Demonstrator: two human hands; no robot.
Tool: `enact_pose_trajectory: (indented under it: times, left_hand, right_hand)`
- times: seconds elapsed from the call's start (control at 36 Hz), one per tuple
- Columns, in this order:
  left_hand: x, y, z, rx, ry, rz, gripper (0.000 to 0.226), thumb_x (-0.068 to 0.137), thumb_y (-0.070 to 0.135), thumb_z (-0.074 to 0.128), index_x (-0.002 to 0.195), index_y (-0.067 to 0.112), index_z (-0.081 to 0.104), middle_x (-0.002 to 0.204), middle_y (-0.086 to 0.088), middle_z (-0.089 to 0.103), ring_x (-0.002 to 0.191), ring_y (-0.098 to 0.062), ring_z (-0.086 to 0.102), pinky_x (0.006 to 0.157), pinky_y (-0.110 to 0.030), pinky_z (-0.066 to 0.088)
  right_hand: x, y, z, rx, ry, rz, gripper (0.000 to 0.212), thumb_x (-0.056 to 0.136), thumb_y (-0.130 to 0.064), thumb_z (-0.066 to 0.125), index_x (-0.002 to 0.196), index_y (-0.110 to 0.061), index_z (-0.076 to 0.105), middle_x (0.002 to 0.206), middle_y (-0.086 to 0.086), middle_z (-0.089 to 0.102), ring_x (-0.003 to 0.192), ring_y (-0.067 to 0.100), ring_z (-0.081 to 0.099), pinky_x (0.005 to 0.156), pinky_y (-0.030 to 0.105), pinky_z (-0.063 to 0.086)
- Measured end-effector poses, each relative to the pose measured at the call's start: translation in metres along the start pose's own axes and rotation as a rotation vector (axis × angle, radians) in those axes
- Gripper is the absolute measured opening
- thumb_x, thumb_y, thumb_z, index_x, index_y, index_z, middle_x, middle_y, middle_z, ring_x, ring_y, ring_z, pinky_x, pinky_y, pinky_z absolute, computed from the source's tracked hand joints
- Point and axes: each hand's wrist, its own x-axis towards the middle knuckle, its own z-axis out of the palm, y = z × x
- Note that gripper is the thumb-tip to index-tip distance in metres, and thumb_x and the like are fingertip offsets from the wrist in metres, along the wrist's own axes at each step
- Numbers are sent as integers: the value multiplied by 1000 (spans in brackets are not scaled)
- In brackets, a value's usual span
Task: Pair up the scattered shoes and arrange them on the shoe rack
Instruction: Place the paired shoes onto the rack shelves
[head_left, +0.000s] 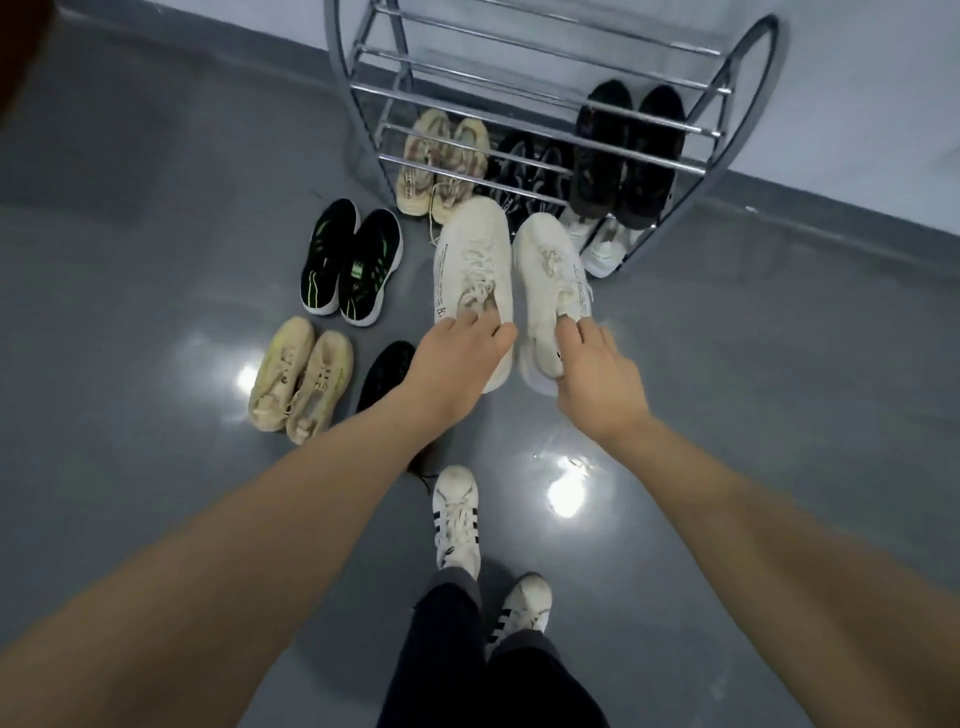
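Both arms extended toward 12 o'clock. Left hand (457, 358) grasps the heel of the left white shoe (475, 270); right hand (597, 371) grasps the right white shoe (550, 280), both just before the shoe rack (545, 93).

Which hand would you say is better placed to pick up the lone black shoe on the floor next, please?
Probably the left hand: the black shoe lies right beside and partly under its wrist, while the right hand is farther over, gripping a white sneaker.
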Motion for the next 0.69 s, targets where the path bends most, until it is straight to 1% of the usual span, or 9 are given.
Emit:
enact_pose_trajectory:
  times: [0.06, 0.11, 0.31, 0.44, 0.5, 0.56, 0.61, 0.67, 0.69]
  left_hand:
    - [10, -11, -6, -50, -13, -13, 47, 61, -13, 64, 102, 7, 53, 100, -9, 56, 94, -28, 56, 63, -30, 32]
    - [20, -24, -12, -68, -28, -24, 45, 68, -12, 59, 106, 8, 50, 104, -8, 52, 97, -26, 52, 65, -29, 29]
    - [61, -67, -13, -44, -93, -11, 42, 73, -12, 53, 108, 10, 46, 108, -5, 47, 98, -22, 44, 68, -27, 23]
    - [92, -91, -3, -61, -142, 1, 45, 75, -12, 51, 115, 8, 48, 114, -7, 48, 105, -25, 44, 70, -28, 24]
    - [109, -98, 1, -57, -188, 4, 47, 76, -11, 50, 119, 8, 48, 116, -8, 48, 109, -27, 44, 77, -30, 30]
    - [125, -103, 5, -49, -225, 7, 46, 77, -10, 50, 119, 8, 48, 117, -8, 49, 111, -26, 45, 83, -30, 32]
    - [143, -110, 12, -75, -248, -15, 44, 76, -11, 50, 117, 7, 49, 115, -8, 50, 111, -27, 46, 83, -30, 32]
    - [158, -115, 16, -98, -262, -28, 41, 75, -12, 51, 112, 6, 52, 111, -9, 52, 108, -28, 48, 78, -30, 30]
    - [164, -117, 19, -80, -213, -6, 39, 70, -10, 58, 106, 6, 56, 104, -9, 55, 103, -27, 52, 74, -28, 31]
  right_hand:
    - [14, -1, -11, -25, 3, 2, 41, 78, 6, 49, 116, -7, 42, 112, 9, 45, 101, 28, 44, 56, 34, 34]
    - [29, -2, -21, -21, -4, 9, 39, 78, 6, 48, 115, -6, 42, 112, 9, 46, 101, 29, 44, 57, 35, 33]
    - [90, -9, -33, 17, -79, 31, 38, 81, 2, 49, 117, -6, 40, 116, 9, 45, 104, 29, 43, 62, 35, 35]
    - [133, -12, -30, 64, -94, 66, 36, 77, 6, 47, 111, -4, 41, 113, 11, 46, 101, 30, 44, 60, 35, 34]
    - [149, -12, -28, 62, -97, 72, 34, 77, 6, 47, 109, -4, 41, 111, 10, 47, 100, 29, 44, 61, 36, 35]
    - [164, -10, -27, 60, -105, 74, 32, 79, 5, 48, 108, -5, 41, 109, 10, 47, 100, 28, 45, 61, 36, 37]
    - [180, -6, -24, 66, -109, 72, 30, 80, 5, 47, 107, -5, 41, 108, 9, 48, 98, 28, 46, 62, 37, 38]
    - [194, 0, -20, 68, -99, 69, 29, 80, 6, 47, 106, -5, 42, 108, 9, 48, 98, 28, 46, 62, 37, 39]
    - [201, 2, -18, 66, -92, 67, 29, 80, 7, 46, 106, -4, 42, 108, 10, 48, 98, 27, 46, 63, 36, 39]
